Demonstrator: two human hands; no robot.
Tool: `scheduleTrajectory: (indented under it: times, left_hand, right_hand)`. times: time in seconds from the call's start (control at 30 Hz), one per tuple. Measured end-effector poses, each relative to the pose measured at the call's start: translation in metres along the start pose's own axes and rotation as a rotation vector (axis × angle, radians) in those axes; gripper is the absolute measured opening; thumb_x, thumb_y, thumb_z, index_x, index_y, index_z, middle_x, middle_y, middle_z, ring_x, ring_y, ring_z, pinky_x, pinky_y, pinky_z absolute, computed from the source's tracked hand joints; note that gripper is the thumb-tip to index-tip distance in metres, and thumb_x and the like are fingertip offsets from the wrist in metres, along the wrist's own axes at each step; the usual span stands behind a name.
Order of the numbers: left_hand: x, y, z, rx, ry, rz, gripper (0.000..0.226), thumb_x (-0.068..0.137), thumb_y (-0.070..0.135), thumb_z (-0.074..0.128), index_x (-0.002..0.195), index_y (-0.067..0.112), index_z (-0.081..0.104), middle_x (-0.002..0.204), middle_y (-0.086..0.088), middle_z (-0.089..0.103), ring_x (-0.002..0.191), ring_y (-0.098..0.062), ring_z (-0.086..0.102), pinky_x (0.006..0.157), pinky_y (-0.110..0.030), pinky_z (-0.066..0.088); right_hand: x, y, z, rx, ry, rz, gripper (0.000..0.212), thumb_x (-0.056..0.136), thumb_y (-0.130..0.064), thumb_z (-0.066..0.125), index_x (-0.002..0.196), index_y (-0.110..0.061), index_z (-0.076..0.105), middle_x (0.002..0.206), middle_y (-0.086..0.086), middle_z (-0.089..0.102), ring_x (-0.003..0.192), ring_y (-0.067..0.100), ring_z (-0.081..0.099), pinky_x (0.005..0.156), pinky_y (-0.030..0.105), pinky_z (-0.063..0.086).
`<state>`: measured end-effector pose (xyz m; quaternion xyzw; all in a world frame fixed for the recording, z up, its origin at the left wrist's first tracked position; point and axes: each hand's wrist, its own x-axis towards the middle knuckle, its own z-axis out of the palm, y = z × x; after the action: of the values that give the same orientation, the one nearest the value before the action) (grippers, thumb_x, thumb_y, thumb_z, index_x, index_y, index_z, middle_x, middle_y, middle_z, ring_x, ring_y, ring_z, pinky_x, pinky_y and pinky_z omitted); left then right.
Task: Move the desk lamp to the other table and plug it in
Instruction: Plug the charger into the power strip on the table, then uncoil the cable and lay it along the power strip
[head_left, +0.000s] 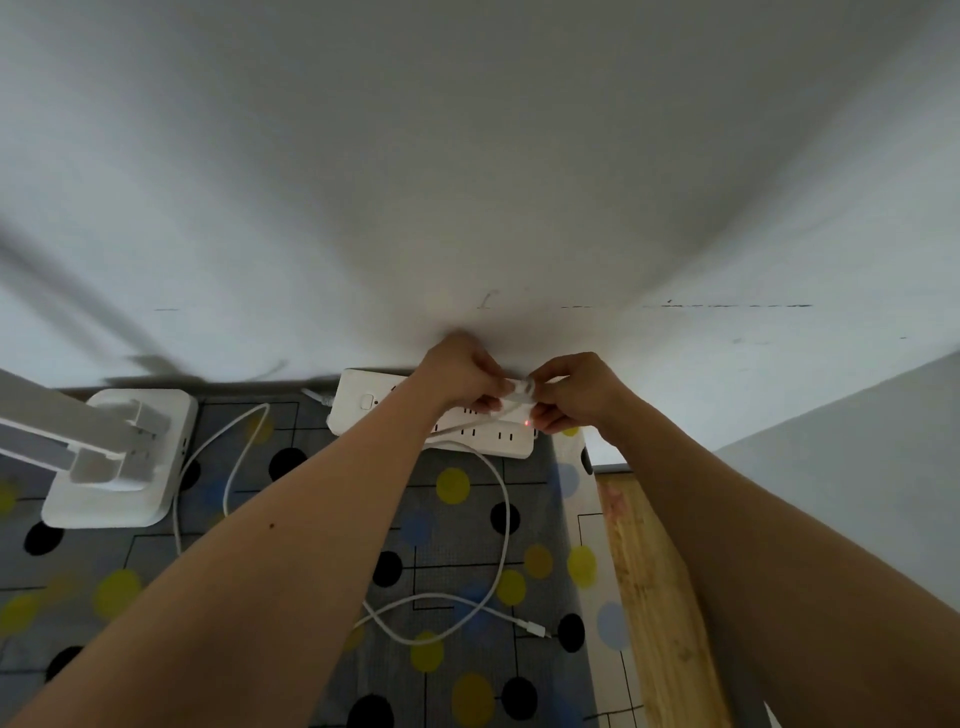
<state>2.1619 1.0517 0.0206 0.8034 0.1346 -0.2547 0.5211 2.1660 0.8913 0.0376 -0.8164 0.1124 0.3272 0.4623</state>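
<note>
The white desk lamp (117, 457) stands at the left on a table covered with a grey dotted cloth (441, 530). A white power strip (363, 402) with a small red light lies against the wall. Just above the strip, my left hand (460, 371) and my right hand (576, 392) pinch a small white plug adapter (522, 389) between them. The white cable (498, 519) runs from the hands in a loop over the cloth; its loose connector end (535, 630) lies near the table's right edge.
A white wall (467, 182) rises right behind the strip. Right of the table is a wooden floor strip (654, 597) and a grey surface (857, 467). A second cable loop (223, 457) lies beside the lamp base.
</note>
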Motion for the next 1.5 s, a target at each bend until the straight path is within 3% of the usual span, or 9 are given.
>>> scheduleTrajectory:
  times: [0.2,0.4,0.53,0.7,0.8,0.9,1.07,1.27,1.5]
  left_hand:
    - [0.000,-0.008,-0.001,0.034,0.037,-0.007,0.010,0.076,0.007,0.078,0.076,0.009,0.067,0.082,-0.017,0.072,0.074,-0.025,0.072,0.076,-0.035,0.060]
    - [0.004,-0.009,0.004,0.160,0.051,-0.034,0.020,0.078,0.014,0.076,0.068,0.013,0.059,0.063,-0.006,0.065,0.055,-0.014,0.064,0.052,-0.023,0.057]
    - [0.001,-0.013,0.006,0.249,0.062,-0.009,0.022,0.081,0.024,0.073,0.068,0.014,0.058,0.077,-0.014,0.071,0.070,-0.028,0.071,0.070,-0.037,0.061]
    - [-0.011,-0.003,0.009,0.495,0.051,0.015,0.029,0.087,0.034,0.062,0.090,0.006,0.065,0.085,-0.012,0.070,0.080,-0.027,0.067,0.074,-0.035,0.054]
    - [-0.025,0.000,-0.004,0.428,0.107,0.061,0.031,0.091,0.036,0.055,0.090,0.007,0.064,0.089,-0.012,0.071,0.083,-0.026,0.067,0.077,-0.035,0.052]
    - [-0.044,-0.002,-0.033,0.375,0.238,0.141,0.028,0.093,0.039,0.052,0.086,0.014,0.060,0.094,-0.009,0.069,0.085,-0.025,0.066,0.081,-0.036,0.052]
    - [-0.080,-0.006,-0.078,0.289,0.367,0.199,0.026,0.092,0.034,0.055,0.093,0.010,0.064,0.093,-0.008,0.070,0.084,-0.025,0.067,0.085,-0.042,0.053]
    - [-0.126,-0.032,-0.108,0.294,0.440,0.205,0.022,0.091,0.033,0.057,0.088,0.013,0.064,0.092,-0.005,0.069,0.086,-0.024,0.066,0.083,-0.040,0.053]
    - [-0.164,-0.104,-0.102,0.340,0.453,0.149,0.022,0.090,0.038,0.057,0.076,0.021,0.055,0.068,0.009,0.052,0.073,-0.016,0.055,0.063,-0.029,0.039]
  right_hand:
    - [0.002,0.014,0.005,0.006,0.021,-0.070,0.019,0.088,-0.009,0.066,0.105,-0.002,0.065,0.073,0.016,0.068,0.062,0.024,0.067,0.068,0.037,0.061]
    - [0.002,0.019,0.008,-0.077,0.039,-0.068,0.015,0.088,-0.014,0.066,0.102,-0.009,0.062,0.066,0.010,0.066,0.053,0.017,0.065,0.052,0.025,0.058]
    - [0.003,0.023,0.009,-0.086,0.073,-0.066,0.016,0.088,-0.017,0.066,0.102,-0.009,0.061,0.068,0.010,0.067,0.054,0.019,0.065,0.051,0.025,0.057]
    - [-0.001,0.020,0.015,-0.276,0.184,-0.117,0.014,0.088,-0.022,0.066,0.098,-0.014,0.061,0.083,0.011,0.069,0.062,0.019,0.067,0.060,0.029,0.059]
    - [-0.011,0.017,0.022,-0.405,0.331,-0.219,0.004,0.088,-0.023,0.063,0.090,-0.023,0.060,0.092,0.006,0.069,0.074,0.020,0.065,0.065,0.029,0.054]
    - [-0.023,-0.002,0.028,-0.337,0.504,-0.324,0.007,0.091,-0.023,0.057,0.086,-0.027,0.060,0.087,0.003,0.070,0.072,0.019,0.064,0.063,0.027,0.047]
    - [-0.047,-0.054,0.049,-0.285,0.576,-0.505,0.012,0.091,-0.022,0.054,0.089,-0.026,0.065,0.076,-0.003,0.067,0.070,0.018,0.062,0.064,0.028,0.048]
    - [-0.071,-0.067,0.111,-0.381,0.418,-0.670,0.008,0.087,-0.020,0.058,0.087,-0.022,0.066,0.063,-0.010,0.054,0.067,0.015,0.056,0.066,0.029,0.045]
    - [-0.088,-0.028,0.169,-0.611,0.108,-0.653,0.009,0.086,-0.020,0.059,0.088,-0.023,0.068,0.086,-0.002,0.069,0.080,0.018,0.064,0.074,0.033,0.052]
